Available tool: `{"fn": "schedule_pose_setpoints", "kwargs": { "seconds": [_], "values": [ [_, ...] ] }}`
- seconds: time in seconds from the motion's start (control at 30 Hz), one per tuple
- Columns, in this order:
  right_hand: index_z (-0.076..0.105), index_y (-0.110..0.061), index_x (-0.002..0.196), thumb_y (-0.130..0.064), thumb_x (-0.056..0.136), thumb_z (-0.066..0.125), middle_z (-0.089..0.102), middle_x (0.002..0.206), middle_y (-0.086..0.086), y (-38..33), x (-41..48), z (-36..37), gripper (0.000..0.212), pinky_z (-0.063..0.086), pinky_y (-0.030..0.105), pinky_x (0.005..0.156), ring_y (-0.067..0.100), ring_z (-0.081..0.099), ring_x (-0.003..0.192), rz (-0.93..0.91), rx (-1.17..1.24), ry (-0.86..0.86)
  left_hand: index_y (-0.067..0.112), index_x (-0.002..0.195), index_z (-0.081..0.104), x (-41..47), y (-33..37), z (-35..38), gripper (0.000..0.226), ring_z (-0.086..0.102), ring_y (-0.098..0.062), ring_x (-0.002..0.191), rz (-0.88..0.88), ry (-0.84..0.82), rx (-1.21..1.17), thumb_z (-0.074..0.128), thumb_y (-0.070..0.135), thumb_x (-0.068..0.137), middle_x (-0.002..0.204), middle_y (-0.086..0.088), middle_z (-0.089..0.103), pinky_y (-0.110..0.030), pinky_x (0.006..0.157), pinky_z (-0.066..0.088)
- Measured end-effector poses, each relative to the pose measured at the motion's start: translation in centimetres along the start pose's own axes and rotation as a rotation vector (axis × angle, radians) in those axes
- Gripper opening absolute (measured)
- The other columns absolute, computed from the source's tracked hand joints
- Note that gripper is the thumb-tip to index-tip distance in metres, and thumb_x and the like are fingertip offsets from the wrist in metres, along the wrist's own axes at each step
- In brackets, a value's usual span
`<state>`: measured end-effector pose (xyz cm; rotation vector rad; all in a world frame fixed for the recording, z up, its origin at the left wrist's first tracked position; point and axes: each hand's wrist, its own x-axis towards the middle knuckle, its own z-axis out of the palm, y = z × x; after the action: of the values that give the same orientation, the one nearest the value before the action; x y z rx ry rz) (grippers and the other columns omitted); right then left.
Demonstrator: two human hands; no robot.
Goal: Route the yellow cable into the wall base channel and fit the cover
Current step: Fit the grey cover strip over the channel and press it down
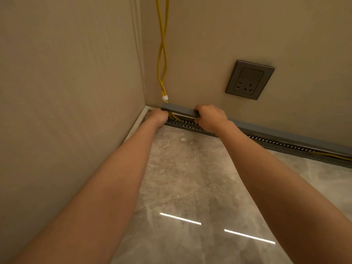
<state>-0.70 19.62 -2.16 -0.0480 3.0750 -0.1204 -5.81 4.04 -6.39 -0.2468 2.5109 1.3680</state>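
Note:
Two strands of yellow cable (pixel 161 54) hang down the wall corner, bound by a white tie (pixel 165 97), and bend into the grey slotted base channel (pixel 276 142) along the wall's foot. The cable shows again in the channel at far right. A grey cover strip (pixel 179 109) lies over the channel's left end, slightly lifted. My left hand (pixel 158 117) is at the corner end, fingers hidden under the cover by the cable. My right hand (pixel 209 117) grips the cover, fingers curled over its top edge.
A grey wall socket (pixel 250 80) sits on the wall above the channel. A side wall with a white skirting (pixel 137 124) closes off the left. The floor is glossy grey stone tile (pixel 190 178) with light reflections.

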Motion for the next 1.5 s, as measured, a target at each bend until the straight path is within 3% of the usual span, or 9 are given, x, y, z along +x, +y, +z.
{"fn": "schedule_pose_setpoints", "kwargs": {
  "seconds": [0.1,0.2,0.3,0.43,0.77,0.97,1.07,1.27,1.5],
  "values": [
    [0.053,-0.011,0.122,-0.017,0.093,0.05,0.059,0.119,0.014,0.3,-0.4,0.0,0.029,0.042,0.033,0.075,0.034,0.056,0.108,0.009,0.009,-0.019,0.019,0.123,0.048,-0.6,0.4,0.0,0.031,0.048,-0.02,0.074,-0.04,-0.061,-0.258,0.027,0.013,0.1,0.104,-0.011,0.047,-0.031,0.073,0.049],
    [0.053,-0.011,0.123,-0.018,0.092,0.052,0.058,0.121,0.014,0.6,-0.8,0.3,0.032,0.044,0.034,0.079,0.034,0.055,0.11,0.004,0.007,-0.044,0.021,0.096,0.055,-0.8,0.5,-0.8,0.024,0.04,-0.015,0.06,-0.138,-0.078,-0.438,0.031,0.022,0.099,0.076,-0.004,0.044,-0.026,0.057,0.039],
    [0.053,-0.011,0.124,-0.016,0.091,0.052,0.058,0.121,0.014,0.9,-1.1,0.6,0.033,0.043,0.033,0.077,0.033,0.055,0.11,0.005,0.0,-0.077,0.02,0.086,0.057,-0.9,0.9,-1.0,0.03,0.047,-0.017,0.068,-0.174,-0.125,-0.45,0.036,0.041,0.094,0.084,-0.006,0.048,-0.028,0.068,0.041],
    [0.052,-0.011,0.124,-0.015,0.091,0.05,0.059,0.119,0.015,0.9,-1.2,1.0,0.033,0.041,0.033,0.073,0.034,0.056,0.107,0.001,-0.025,-0.072,0.017,0.116,0.056,-0.6,1.2,-0.3,0.042,0.055,-0.022,0.11,-0.118,-0.138,-0.245,0.055,0.048,0.087,0.118,-0.006,0.054,-0.033,0.087,0.045],
    [0.04,-0.017,0.133,-0.028,0.09,0.056,0.052,0.126,0.012,-0.3,-0.9,2.0,0.048,0.047,0.041,0.088,0.033,0.052,0.113,-0.054,0.086,-0.097,0.011,0.113,0.048,-0.8,1.6,-0.2,0.023,0.048,-0.019,0.096,-0.096,-0.121,-0.297,0.051,0.018,0.092,0.104,-0.008,0.046,-0.033,0.087,0.048],
    [0.043,-0.015,0.129,-0.026,0.094,0.049,0.054,0.121,0.014,-0.7,-0.4,2.3,0.037,0.042,0.036,0.077,0.035,0.054,0.107,-0.083,0.034,-0.04,0.01,0.091,0.046,-1.1,2.0,-0.5,0.007,0.051,-0.019,0.086,-0.185,-0.148,-0.406,0.048,0.017,0.092,0.079,-0.003,0.043,-0.034,0.095,0.047],
    [0.044,-0.015,0.13,-0.026,0.094,0.051,0.054,0.121,0.014,-0.4,-0.3,1.8,0.038,0.045,0.039,0.083,0.035,0.054,0.109,-0.075,0.062,-0.04,0.014,0.072,0.041,-1.2,2.0,-0.5,0.022,0.045,-0.016,0.069,-0.21,-0.158,-0.494,0.047,0.018,0.094,0.078,-0.003,0.039,-0.034,0.096,0.046],
    [0.045,-0.015,0.132,-0.025,0.095,0.049,0.049,0.123,0.015,1.0,-0.4,1.9,0.039,0.043,0.045,0.095,0.035,0.049,0.114,-0.008,0.099,-0.093,0.012,0.079,0.045,-1.0,1.7,-0.3,0.018,0.05,-0.022,0.098,-0.228,-0.195,-0.55,0.043,0.013,0.097,0.086,-0.006,0.048,-0.035,0.09,0.047],
    [0.046,-0.016,0.132,-0.027,0.094,0.05,0.046,0.123,0.017,1.4,-0.4,2.4,0.04,0.042,0.045,0.1,0.036,0.046,0.115,0.0,0.115,-0.124,0.012,0.076,0.044,-0.4,1.2,-0.4,0.022,0.051,-0.021,0.1,-0.212,-0.231,-0.582,0.045,0.006,0.097,0.081,-0.004,0.049,-0.037,0.098,0.045]
  ]
}}
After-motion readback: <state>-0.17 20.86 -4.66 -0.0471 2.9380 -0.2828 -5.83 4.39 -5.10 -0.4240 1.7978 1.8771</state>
